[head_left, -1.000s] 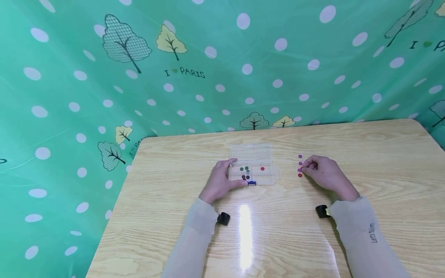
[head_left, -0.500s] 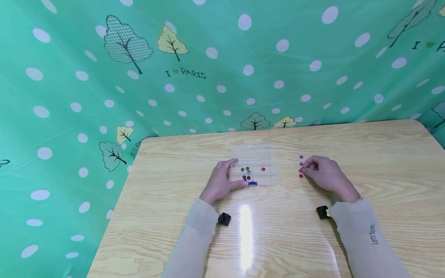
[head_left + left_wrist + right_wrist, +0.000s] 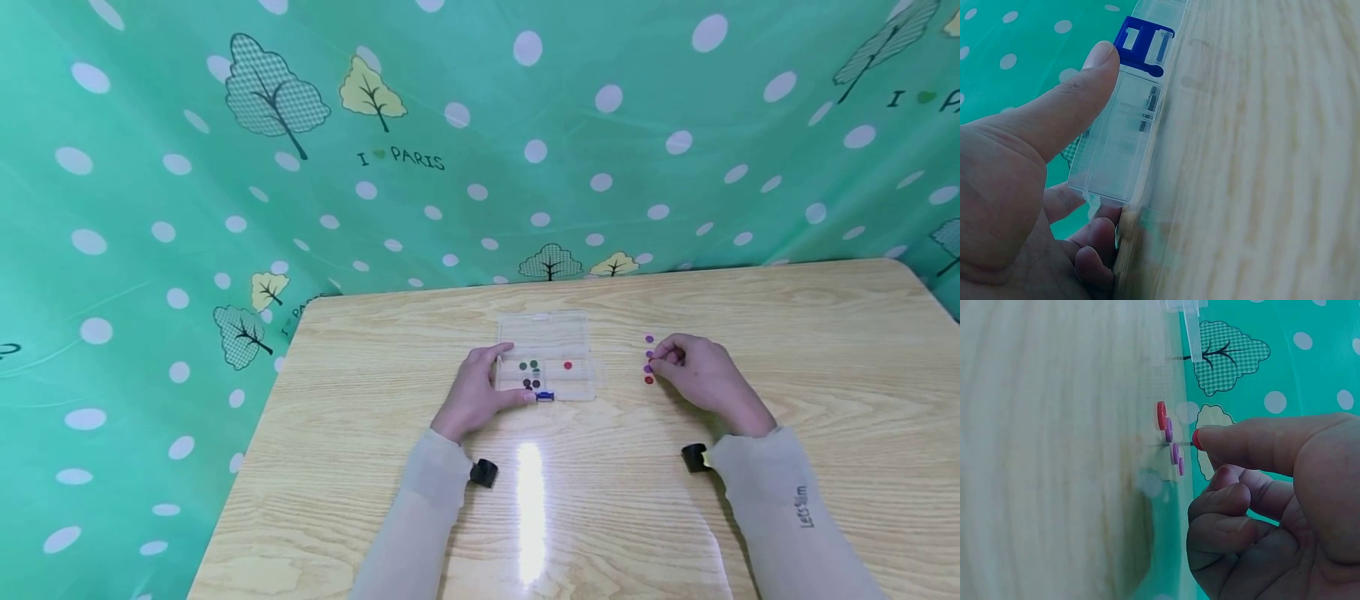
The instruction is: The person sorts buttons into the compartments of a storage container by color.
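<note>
Pretty much everything here hangs on one line: from the right hand, the clear plastic box sits at 9 o'clock, well apart from it. That hand has a small red disc pinched at its fingertips, right beside a loose row on the wooden table, which is three purple discs plus a second red disc at the 6 o'clock end. The row runs 12 to 6, while the box's long axis runs 9 to 3, so they're crosswise. The left hand is way nearer the box, actually touching it: it grips the 9 o'clock end, thumb against the blue latch on the 6 o'clock edge. Lid is folded back toward 12. Inside, green discs and dark discs are in the 9 o'clock half, and a lone red disc in the box is in the 3 o'clock half, about level with the pinched one.
</note>
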Tool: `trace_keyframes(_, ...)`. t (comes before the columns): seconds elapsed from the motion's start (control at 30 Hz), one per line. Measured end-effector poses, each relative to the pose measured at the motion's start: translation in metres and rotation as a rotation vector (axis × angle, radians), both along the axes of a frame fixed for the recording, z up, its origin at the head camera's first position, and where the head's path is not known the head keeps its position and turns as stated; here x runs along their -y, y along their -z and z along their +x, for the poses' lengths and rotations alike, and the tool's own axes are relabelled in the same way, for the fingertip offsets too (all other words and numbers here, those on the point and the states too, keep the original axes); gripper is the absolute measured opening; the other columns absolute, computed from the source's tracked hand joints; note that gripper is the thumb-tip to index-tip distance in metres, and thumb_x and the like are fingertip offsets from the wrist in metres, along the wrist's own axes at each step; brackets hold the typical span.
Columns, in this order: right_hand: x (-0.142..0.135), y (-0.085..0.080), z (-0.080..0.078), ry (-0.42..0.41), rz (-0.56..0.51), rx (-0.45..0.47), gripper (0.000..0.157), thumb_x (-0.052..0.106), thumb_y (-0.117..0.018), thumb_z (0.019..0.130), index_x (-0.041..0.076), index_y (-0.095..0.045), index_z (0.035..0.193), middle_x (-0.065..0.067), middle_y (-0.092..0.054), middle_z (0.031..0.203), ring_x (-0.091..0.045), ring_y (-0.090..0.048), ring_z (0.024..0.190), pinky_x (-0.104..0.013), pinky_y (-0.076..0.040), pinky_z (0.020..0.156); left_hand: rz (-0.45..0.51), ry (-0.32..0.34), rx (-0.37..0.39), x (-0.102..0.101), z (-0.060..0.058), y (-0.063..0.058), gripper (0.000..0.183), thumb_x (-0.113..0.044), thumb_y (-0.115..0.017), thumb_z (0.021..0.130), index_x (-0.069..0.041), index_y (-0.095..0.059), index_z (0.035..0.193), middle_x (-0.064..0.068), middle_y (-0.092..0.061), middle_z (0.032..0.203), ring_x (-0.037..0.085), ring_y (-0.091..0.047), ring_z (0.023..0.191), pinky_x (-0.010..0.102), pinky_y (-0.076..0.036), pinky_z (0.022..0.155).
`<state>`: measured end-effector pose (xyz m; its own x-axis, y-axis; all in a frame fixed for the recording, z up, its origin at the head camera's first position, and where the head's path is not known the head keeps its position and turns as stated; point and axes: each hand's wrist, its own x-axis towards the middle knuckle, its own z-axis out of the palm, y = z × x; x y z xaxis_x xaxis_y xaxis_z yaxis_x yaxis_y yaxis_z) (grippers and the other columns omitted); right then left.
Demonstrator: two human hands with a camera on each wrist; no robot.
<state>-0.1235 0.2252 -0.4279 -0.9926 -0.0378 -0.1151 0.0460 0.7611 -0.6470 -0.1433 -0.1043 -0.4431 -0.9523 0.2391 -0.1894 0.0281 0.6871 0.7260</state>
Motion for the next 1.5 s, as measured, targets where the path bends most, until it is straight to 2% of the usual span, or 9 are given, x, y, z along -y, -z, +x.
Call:
trace_keyframes(0.4, 0.004, -0.005, 0.000, -0.020, -0.011, -0.036, 0.013, 0.013, -0.063, 0.097, 0.001, -0.066, 0.100, -0.008, -0.060, 0.085, -0.024, -0.052, 0.076, -0.035, -0.042, 0.068, 0.007, -0.005, 0.001, 0.000, 0.000, 0.001, 0.093, -0.049, -0.088, 0.072, -0.027, -0.045, 0.152, 0.009, -0.045, 0.145, 0.024, -0.050, 0.104, 0.042, -0.047, 0.093)
trace_keyframes(0.67, 0.008, -0.010, -0.002, -0.026, -0.033, -0.032, 0.016, 0.015, -0.063, 0.098, -0.001, -0.065, 0.103, -0.008, -0.061, 0.085, -0.023, -0.051, 0.074, -0.033, -0.042, 0.066, 0.004, -0.004, 0.005, 0.000, 0.000, 0.002, 0.094, -0.049, -0.088, 0.071, -0.027, -0.044, 0.152, 0.009, -0.045, 0.144, 0.025, -0.049, 0.105, 0.043, -0.046, 0.094)
trace_keyframes(0.83, 0.011, -0.011, -0.004, -0.046, -0.038, -0.044, 0.013, 0.014, -0.063, 0.098, 0.001, -0.065, 0.100, -0.007, -0.058, 0.083, -0.022, -0.050, 0.071, -0.033, -0.041, 0.063, -0.001, -0.003, 0.002, 0.000, 0.000, 0.000, 0.094, -0.046, -0.088, 0.072, -0.026, -0.044, 0.153, 0.010, -0.045, 0.145, 0.027, -0.049, 0.117, 0.046, -0.043, 0.103)
trace_keyframes(1.13, 0.018, -0.013, -0.004, -0.072, -0.085, -0.029, 0.011, 0.011, -0.062, 0.098, 0.001, -0.064, 0.100, -0.006, -0.062, 0.076, -0.019, -0.058, 0.065, -0.031, -0.044, 0.060, 0.000, 0.003, -0.002, -0.001, 0.001, -0.001, 0.093, -0.047, -0.088, 0.072, -0.026, -0.045, 0.152, 0.010, -0.044, 0.146, 0.025, -0.049, 0.106, 0.042, -0.047, 0.094)
trace_keyframes(1.5, 0.025, -0.016, -0.007, -0.076, -0.083, -0.037, 0.012, 0.012, -0.060, 0.097, 0.001, -0.064, 0.102, -0.005, -0.057, 0.076, -0.019, -0.054, 0.062, -0.030, -0.043, 0.058, 0.006, 0.004, -0.003, -0.001, 0.001, 0.000, 0.093, -0.047, -0.088, 0.072, -0.027, -0.044, 0.152, 0.009, -0.044, 0.146, 0.024, -0.049, 0.103, 0.041, -0.047, 0.091)
